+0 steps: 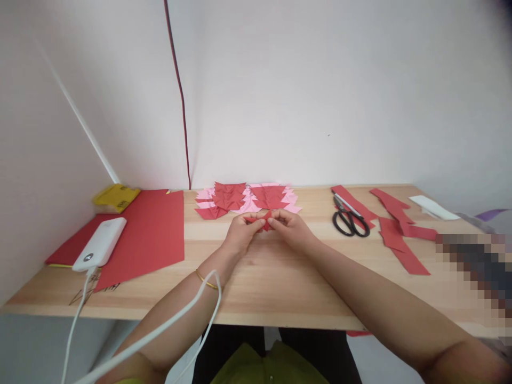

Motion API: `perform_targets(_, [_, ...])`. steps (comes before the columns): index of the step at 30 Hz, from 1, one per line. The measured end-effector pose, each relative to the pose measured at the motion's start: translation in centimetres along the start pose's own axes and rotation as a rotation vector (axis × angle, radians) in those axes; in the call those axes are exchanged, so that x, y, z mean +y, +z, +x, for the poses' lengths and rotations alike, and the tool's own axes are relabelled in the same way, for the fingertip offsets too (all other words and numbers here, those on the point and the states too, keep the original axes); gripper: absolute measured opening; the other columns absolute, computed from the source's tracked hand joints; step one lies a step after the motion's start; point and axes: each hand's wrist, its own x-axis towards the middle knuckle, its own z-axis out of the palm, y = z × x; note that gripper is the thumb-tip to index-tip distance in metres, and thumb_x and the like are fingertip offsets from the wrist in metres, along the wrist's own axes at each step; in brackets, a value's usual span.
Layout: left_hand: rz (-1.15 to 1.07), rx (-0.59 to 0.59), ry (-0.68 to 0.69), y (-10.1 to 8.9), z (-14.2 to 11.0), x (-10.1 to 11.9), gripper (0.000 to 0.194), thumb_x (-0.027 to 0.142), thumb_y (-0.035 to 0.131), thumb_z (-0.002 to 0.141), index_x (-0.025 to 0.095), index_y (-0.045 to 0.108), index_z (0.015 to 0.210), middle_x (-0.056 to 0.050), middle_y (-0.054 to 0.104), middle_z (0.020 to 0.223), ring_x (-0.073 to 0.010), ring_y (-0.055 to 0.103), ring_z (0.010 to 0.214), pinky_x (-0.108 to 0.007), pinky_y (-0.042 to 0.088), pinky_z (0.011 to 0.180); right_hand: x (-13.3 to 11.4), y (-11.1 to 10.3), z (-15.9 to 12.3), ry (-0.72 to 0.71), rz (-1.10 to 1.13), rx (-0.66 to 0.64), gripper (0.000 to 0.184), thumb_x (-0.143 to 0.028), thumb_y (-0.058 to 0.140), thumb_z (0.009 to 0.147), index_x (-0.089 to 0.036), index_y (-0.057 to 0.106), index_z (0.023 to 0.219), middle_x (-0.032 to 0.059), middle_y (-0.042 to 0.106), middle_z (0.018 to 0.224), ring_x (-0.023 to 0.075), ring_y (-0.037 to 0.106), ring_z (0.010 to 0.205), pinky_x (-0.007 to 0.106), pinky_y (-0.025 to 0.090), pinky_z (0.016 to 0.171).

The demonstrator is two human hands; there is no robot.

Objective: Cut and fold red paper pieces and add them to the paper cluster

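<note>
Between both hands is a small folded piece of red paper (266, 221), held over the middle of the wooden table. My left hand (242, 230) pinches its left side between thumb and fingers, and my right hand (288, 228) pinches the right side. The thumbs are close together, and the fingers hide much of the paper. Just beyond the hands lie rows of folded pointed paper pieces, some red (230, 196) and some pink (250, 204), overlapping one another.
On the left, a white power bank (100, 242) with a white cable rests on red paper sheets (160, 240), beside a yellow packet (116, 198). Black-handled scissors (348, 220), red paper strips (404, 250) and a white piece (434, 207) lie right. The cable crosses my left forearm.
</note>
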Motion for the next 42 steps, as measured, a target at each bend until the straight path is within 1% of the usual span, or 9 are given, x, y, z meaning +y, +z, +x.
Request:
perform_targets(3, [0.168,-0.005,0.065,0.0,-0.2,0.2,0.009,0.022,0.067,0.065,0.014,0.065,0.07,-0.001,0.065,0.065,-0.0119,0.059,0.064,-0.025,0.045,0.066,-0.2,0.1,-0.1,-0.003,-0.004,-0.03,0.015,-0.033,0.056,0.081,-0.019,0.055,0.076,0.0015,0.064,0.078,0.0144,0.06,0.076,0.028,0.047,0.072])
perform_targets(7, [0.475,0.043,0.164,0.1,-0.5,0.5,0.006,0.02,0.062,0.065,0.015,0.065,0.069,0.001,0.063,0.065,-0.0112,0.055,0.061,-0.023,0.041,0.06,0.1,0.3,-0.2,-0.01,-0.192,0.035,0.009,-0.027,0.057,0.076,-0.018,0.056,0.074,-0.0005,0.06,0.07,0.0127,0.053,0.064,0.025,0.042,0.06])
perform_targets(10, [0.565,0.036,0.208,0.1,-0.7,0.7,0.005,0.018,0.06,0.064,0.016,0.064,0.066,0.001,0.063,0.066,-0.0109,0.054,0.062,-0.022,0.04,0.059,0.3,0.4,-0.2,-0.017,-0.272,0.067,0.008,-0.026,0.057,0.073,-0.018,0.056,0.069,-0.0019,0.056,0.064,0.0117,0.049,0.059,0.024,0.038,0.055])
perform_targets(17, [0.388,-0.007,0.085,-0.2,-0.5,0.4,0.005,0.021,0.062,0.065,0.016,0.063,0.065,0.002,0.061,0.058,-0.01,0.052,0.053,-0.022,0.039,0.054,-0.1,0.6,-0.2,-0.004,-0.216,0.046,0.009,-0.026,0.057,0.072,-0.018,0.059,0.071,0.0002,0.062,0.069,0.0127,0.054,0.063,0.025,0.042,0.059])
perform_targets(22, [0.229,-0.016,0.039,-0.3,-0.3,0.8,0.006,0.02,0.064,0.063,0.015,0.062,0.062,-0.001,0.064,0.058,-0.0123,0.058,0.057,-0.024,0.043,0.06,-0.7,0.3,-0.1,0.01,-0.078,-0.019,0.009,-0.026,0.055,0.074,-0.017,0.058,0.074,0.0006,0.063,0.073,0.0134,0.058,0.07,0.027,0.047,0.066])
perform_targets(26, [0.213,0.039,0.04,-0.2,-0.2,1.1,0.007,0.02,0.067,0.061,0.015,0.062,0.062,0.0,0.063,0.056,-0.0114,0.056,0.054,-0.024,0.042,0.058,-0.5,0.2,-0.2,-0.003,0.067,-0.031,0.017,-0.026,0.06,0.076,-0.018,0.056,0.089,0.0023,0.063,0.082,0.0132,0.059,0.073,0.028,0.048,0.069])
perform_targets(28, [0.224,0.025,0.049,-0.3,-0.2,1.1,0.007,0.02,0.067,0.061,0.015,0.062,0.063,0.0,0.062,0.056,-0.0108,0.055,0.054,-0.024,0.041,0.058,-0.2,0.3,-0.2,-0.027,0.095,-0.035,0.021,-0.028,0.062,0.076,-0.018,0.054,0.093,0.003,0.063,0.083,0.0133,0.059,0.074,0.028,0.048,0.069])
perform_targets(35, [0.226,-0.058,0.051,-0.3,-0.4,1.2,0.011,0.024,0.067,0.064,0.015,0.061,0.065,-0.001,0.062,0.061,-0.0118,0.056,0.061,-0.025,0.043,0.066,-0.2,0.4,-0.1,-0.111,0.108,-0.015,0.021,-0.037,0.061,0.079,-0.02,0.052,0.087,0.0034,0.063,0.086,0.0136,0.059,0.076,0.029,0.048,0.071])
perform_targets(42, [0.191,-0.042,0.03,-0.2,-0.5,1.3,0.007,0.02,0.064,0.064,0.015,0.066,0.068,0.0,0.064,0.061,-0.0114,0.056,0.061,-0.025,0.042,0.064,-1.0,0.4,-0.1,-0.139,0.081,-0.041,0.026,-0.045,0.061,0.078,-0.022,0.05,0.076,0.0035,0.062,0.081,0.0158,0.06,0.077,0.031,0.048,0.071])
